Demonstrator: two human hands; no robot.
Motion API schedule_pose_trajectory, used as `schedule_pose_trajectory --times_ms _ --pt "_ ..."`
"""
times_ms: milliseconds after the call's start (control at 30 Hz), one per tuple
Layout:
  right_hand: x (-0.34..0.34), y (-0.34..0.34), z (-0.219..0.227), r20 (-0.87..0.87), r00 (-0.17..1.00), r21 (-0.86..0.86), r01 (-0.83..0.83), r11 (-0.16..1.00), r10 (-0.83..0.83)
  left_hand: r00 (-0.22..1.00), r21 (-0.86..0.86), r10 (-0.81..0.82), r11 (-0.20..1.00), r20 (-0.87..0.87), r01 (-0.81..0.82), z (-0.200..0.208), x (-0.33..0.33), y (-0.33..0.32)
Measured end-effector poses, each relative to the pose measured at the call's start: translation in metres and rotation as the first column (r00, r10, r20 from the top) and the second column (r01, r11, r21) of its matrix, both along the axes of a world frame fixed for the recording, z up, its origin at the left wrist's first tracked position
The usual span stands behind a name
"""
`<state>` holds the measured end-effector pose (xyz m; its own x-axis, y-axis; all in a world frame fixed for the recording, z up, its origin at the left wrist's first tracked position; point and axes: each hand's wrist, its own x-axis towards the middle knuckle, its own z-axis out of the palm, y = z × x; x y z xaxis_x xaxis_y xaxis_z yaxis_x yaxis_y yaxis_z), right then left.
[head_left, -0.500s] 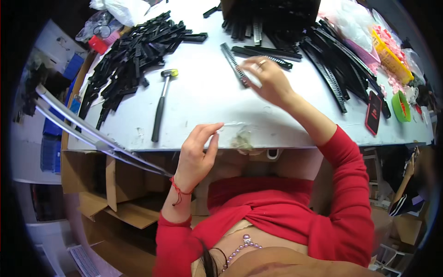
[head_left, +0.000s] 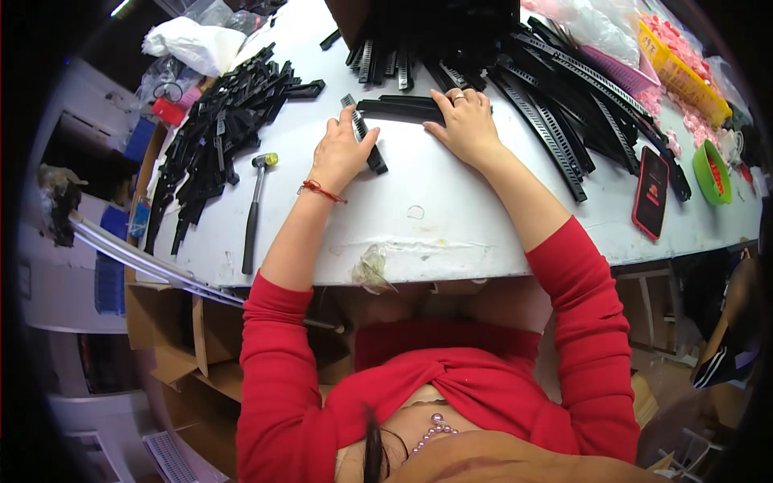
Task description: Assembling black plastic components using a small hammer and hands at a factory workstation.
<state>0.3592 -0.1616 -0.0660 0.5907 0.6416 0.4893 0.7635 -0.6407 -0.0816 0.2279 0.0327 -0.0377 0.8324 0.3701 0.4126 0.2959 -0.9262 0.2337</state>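
My left hand (head_left: 336, 153) reaches over the table with its fingers and thumb on either side of a short slotted black strip (head_left: 375, 161), which lies slanting. To its right, my right hand (head_left: 467, 129) is closed over the end of a small group of long black plastic strips (head_left: 398, 108). Its fingers lie on their far side and its thumb on the near side. The covered end is hidden under the hand. These strips lie side by side, roughly crosswise, just beyond the slotted one.
A heap of short black parts (head_left: 213, 137) and a hammer (head_left: 254, 209) lie at left. Long black strips (head_left: 555, 121) are piled at right, near a red-edged phone (head_left: 651, 193), a green bowl (head_left: 700, 173) and a yellow basket (head_left: 680, 68). A dark box (head_left: 427, 24) stands at the back.
My left hand has moved forward from the table's near edge to the slotted strip. My right hand has shifted from beside that strip to the long black strips. The view has shifted slightly.
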Motion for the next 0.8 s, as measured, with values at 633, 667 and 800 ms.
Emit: schedule_pose_trajectory --times_ms 633,667,800 --pt "-0.01 0.005 -0.008 -0.014 1.0 0.037 -0.002 0.999 0.002 0.968 -0.408 -0.175 0.882 0.178 0.235 -0.015 0.0 0.032" --pt "-0.007 0.006 -0.008 -0.004 1.0 0.031 -0.009 0.999 0.009 0.967 -0.41 -0.168 0.882 0.189 0.233 -0.015 0.002 0.033" --pt "-0.005 0.008 -0.01 -0.004 1.0 0.042 -0.029 0.999 0.029 0.968 -0.441 -0.166 0.866 0.19 0.236 -0.016 0.002 0.041"
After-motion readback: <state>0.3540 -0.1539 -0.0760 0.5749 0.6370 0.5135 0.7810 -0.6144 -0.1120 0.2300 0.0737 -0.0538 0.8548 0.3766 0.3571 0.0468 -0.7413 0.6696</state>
